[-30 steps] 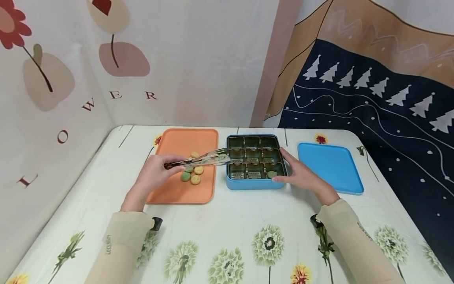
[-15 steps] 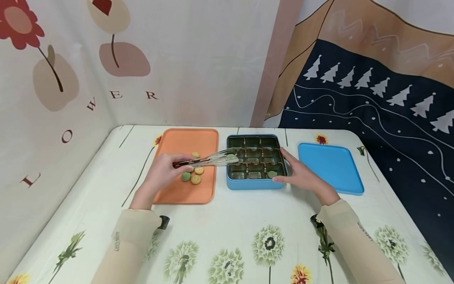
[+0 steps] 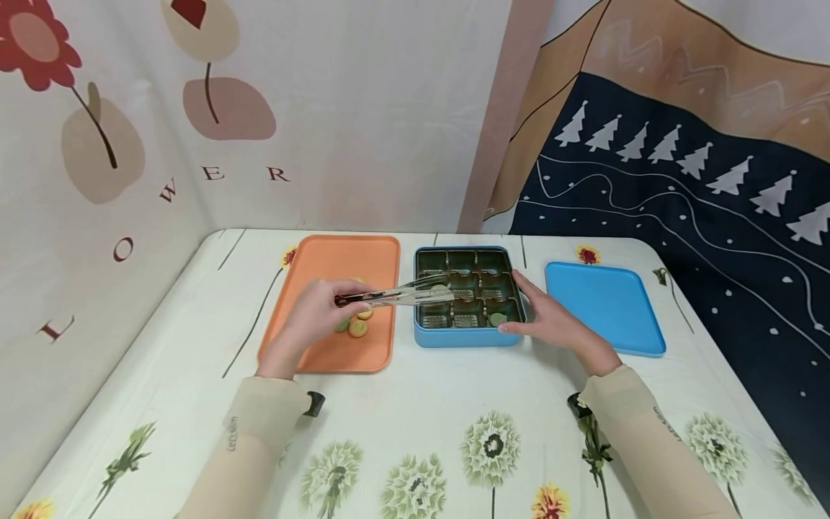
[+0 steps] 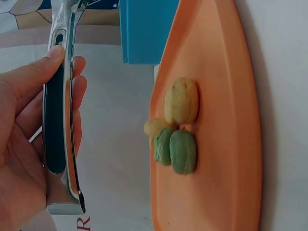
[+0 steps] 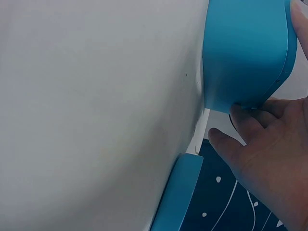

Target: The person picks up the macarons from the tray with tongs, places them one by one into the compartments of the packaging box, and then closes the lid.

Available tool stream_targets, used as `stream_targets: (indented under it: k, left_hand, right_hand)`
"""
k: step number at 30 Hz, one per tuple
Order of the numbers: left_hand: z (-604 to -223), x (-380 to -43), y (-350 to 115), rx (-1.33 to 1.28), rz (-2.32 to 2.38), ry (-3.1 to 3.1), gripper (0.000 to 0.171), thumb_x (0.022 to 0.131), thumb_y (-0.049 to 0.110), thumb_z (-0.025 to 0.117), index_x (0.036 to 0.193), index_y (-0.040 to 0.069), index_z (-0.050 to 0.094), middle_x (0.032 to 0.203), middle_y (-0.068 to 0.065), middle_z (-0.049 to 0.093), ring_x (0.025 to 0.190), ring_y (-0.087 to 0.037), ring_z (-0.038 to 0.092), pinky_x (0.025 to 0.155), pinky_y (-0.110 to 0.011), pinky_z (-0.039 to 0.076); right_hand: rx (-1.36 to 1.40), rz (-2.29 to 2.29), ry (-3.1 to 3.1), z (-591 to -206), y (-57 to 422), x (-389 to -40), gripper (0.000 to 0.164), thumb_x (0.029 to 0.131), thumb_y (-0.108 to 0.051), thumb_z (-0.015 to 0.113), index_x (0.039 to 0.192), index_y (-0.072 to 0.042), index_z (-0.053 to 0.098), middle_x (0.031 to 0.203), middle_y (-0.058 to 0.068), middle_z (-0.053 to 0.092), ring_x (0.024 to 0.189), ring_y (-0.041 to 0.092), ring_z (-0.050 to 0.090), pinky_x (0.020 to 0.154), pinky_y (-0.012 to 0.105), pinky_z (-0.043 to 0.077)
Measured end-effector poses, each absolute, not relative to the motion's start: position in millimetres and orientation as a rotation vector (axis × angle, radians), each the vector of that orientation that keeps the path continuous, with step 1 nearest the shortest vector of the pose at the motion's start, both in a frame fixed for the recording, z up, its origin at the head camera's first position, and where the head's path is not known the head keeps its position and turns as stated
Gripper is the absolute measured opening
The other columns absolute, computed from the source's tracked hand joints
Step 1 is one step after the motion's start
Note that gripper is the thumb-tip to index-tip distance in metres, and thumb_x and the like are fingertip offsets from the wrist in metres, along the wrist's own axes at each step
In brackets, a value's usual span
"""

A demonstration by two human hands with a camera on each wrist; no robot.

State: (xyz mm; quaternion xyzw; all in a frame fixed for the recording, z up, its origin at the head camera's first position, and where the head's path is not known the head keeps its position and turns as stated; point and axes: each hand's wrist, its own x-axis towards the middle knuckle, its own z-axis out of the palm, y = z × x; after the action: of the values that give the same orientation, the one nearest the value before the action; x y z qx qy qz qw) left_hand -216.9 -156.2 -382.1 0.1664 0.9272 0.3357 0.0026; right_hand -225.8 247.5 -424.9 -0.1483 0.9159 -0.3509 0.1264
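My left hand (image 3: 310, 317) grips metal tongs (image 3: 403, 295); the thumb lies along their dark handle in the left wrist view. A pale green macaron (image 3: 440, 289) shows between the tong tips, over the left column of the blue box (image 3: 467, 338). Inside the box, a dark insert forms several compartments, and the front right one holds a green macaron (image 3: 497, 319). My right hand (image 3: 551, 317) holds the box's right side, thumb at the front corner. Yellow macarons (image 4: 184, 101) and green macarons (image 4: 183, 152) sit on the orange tray (image 3: 350, 252), partly hidden by my left hand in the head view.
To the right of the box lies a flat blue lid (image 3: 603, 306). Behind the table (image 3: 415, 411), with its flower-printed cloth, hang a pale printed curtain (image 3: 363, 115) and a dark cloth with white trees (image 3: 648, 194).
My left hand has moved right with the tongs, bringing their tips and the green macaron from the box's left rim to over its compartments. The right hand and box have stayed in place.
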Motion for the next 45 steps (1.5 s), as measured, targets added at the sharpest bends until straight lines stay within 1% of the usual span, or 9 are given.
stream_targets:
  k: [9, 16, 21, 27, 33, 38, 42, 45]
  left_hand:
    - [-386.3, -218.4, -142.3, 0.516, 1.015, 2.889, 0.028, 0.090, 0.025, 0.075, 0.117, 0.018, 0.075, 0.107, -0.002, 0.076, 0.068, -0.015, 0.053, 0.061, -0.029, 0.042]
    - [-389.3, -220.3, -133.0, 0.522, 1.015, 2.879, 0.027, 0.090, 0.027, 0.076, 0.116, 0.020, 0.076, 0.111, -0.001, 0.075, 0.077, -0.015, 0.057, 0.066, -0.029, 0.044]
    - [-390.9, -221.3, -127.5, 0.542, 1.014, 2.878, 0.028, 0.089, 0.027, 0.076, 0.116, 0.019, 0.076, 0.112, -0.002, 0.075, 0.077, -0.016, 0.057, 0.066, -0.029, 0.044]
    - [-391.2, -222.1, -121.7, 0.555, 0.986, 2.873, 0.027, 0.091, 0.026, 0.074, 0.118, 0.021, 0.075, 0.116, 0.000, 0.075, 0.084, -0.015, 0.059, 0.073, -0.030, 0.046]
    - [-392.7, -223.5, -117.5, 0.596, 0.990, 2.879, 0.026, 0.091, 0.026, 0.074, 0.117, 0.022, 0.076, 0.109, 0.001, 0.077, 0.076, -0.012, 0.059, 0.072, -0.031, 0.045]
    - [-394.3, -224.3, -114.7, 0.613, 0.991, 2.873, 0.026, 0.091, 0.029, 0.074, 0.117, 0.023, 0.076, 0.102, 0.002, 0.078, 0.067, -0.011, 0.055, 0.070, -0.031, 0.043]
    - [-395.6, -224.4, -113.2, 0.595, 0.991, 2.857, 0.027, 0.091, 0.028, 0.074, 0.117, 0.024, 0.076, 0.100, 0.003, 0.078, 0.063, -0.011, 0.051, 0.067, -0.031, 0.041]
    - [-396.2, -224.7, -112.4, 0.579, 0.986, 2.844, 0.027, 0.091, 0.028, 0.074, 0.118, 0.024, 0.075, 0.091, 0.002, 0.077, 0.060, -0.012, 0.047, 0.065, -0.031, 0.039]
  right_hand:
    - [-0.445, -1.013, 2.673, -424.1, 248.2, -225.5, 0.111, 0.087, -0.047, 0.075, 0.162, -0.015, 0.000, 0.169, 0.014, 0.003, 0.152, 0.046, 0.012, 0.115, 0.069, 0.022]
    - [-0.454, -1.022, 2.668, -423.9, 247.9, -225.6, 0.110, 0.087, -0.047, 0.074, 0.162, -0.016, -0.001, 0.169, 0.015, 0.003, 0.152, 0.047, 0.012, 0.115, 0.069, 0.022]
    - [-0.461, -1.025, 2.666, -422.8, 247.2, -225.6, 0.110, 0.087, -0.047, 0.074, 0.162, -0.016, -0.001, 0.169, 0.015, 0.004, 0.152, 0.047, 0.012, 0.114, 0.070, 0.022]
    - [-0.453, -1.032, 2.663, -422.1, 247.4, -225.0, 0.110, 0.087, -0.046, 0.075, 0.162, -0.016, -0.001, 0.169, 0.014, 0.003, 0.152, 0.046, 0.012, 0.114, 0.070, 0.022]
    - [-0.453, -1.032, 2.664, -422.4, 247.7, -224.9, 0.110, 0.087, -0.046, 0.075, 0.162, -0.015, 0.000, 0.169, 0.014, 0.003, 0.152, 0.046, 0.012, 0.115, 0.069, 0.022]
    - [-0.457, -1.038, 2.664, -423.2, 248.0, -224.8, 0.110, 0.087, -0.045, 0.075, 0.162, -0.015, 0.000, 0.169, 0.014, 0.003, 0.153, 0.045, 0.012, 0.115, 0.069, 0.022]
    - [-0.459, -1.042, 2.665, -424.2, 248.1, -225.2, 0.110, 0.087, -0.045, 0.075, 0.162, -0.014, 0.000, 0.169, 0.014, 0.003, 0.153, 0.045, 0.012, 0.115, 0.069, 0.022]
    - [-0.456, -1.039, 2.667, -424.7, 248.1, -225.5, 0.110, 0.087, -0.045, 0.075, 0.162, -0.014, 0.001, 0.169, 0.014, 0.004, 0.153, 0.045, 0.012, 0.115, 0.069, 0.022]
